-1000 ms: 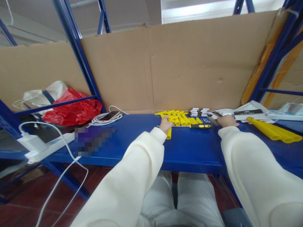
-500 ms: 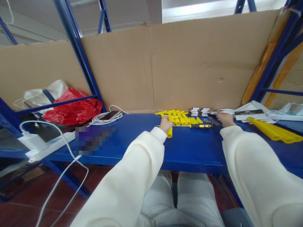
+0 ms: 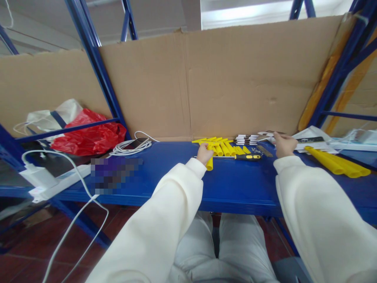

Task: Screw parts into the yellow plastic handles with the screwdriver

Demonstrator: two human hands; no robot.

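Observation:
My left hand (image 3: pixel 204 154) is closed around a short yellow tube (image 3: pixel 209 163) standing out below its fingers. Just beyond it lie several yellow tubes (image 3: pixel 225 148) in a row, with smaller yellow pieces (image 3: pixel 241 150) to their right. A screwdriver with a black and yellow handle (image 3: pixel 249 157) lies in front of these. My right hand (image 3: pixel 285 145) is raised over the back of the table, its fingertips pinched at the edge of a thin white and brown piece (image 3: pixel 267 134), too small to name. Left of that is a stack of white and dark strips (image 3: pixel 246 139).
On the blue table (image 3: pixel 235 184), a metal strip (image 3: pixel 264 151) lies by small metal bits. Long yellow tubes (image 3: pixel 335 161) and a white box (image 3: pixel 312 142) are at right. A coiled white cable (image 3: pixel 131 147), red bag (image 3: pixel 91 131) and power strip (image 3: pixel 59 182) are at left. Cardboard (image 3: pixel 235 78) stands behind.
My right hand has risen slightly and turned, its fingertips now pinched at the thin piece's edge. My left hand keeps its hold on the yellow tube and has barely moved.

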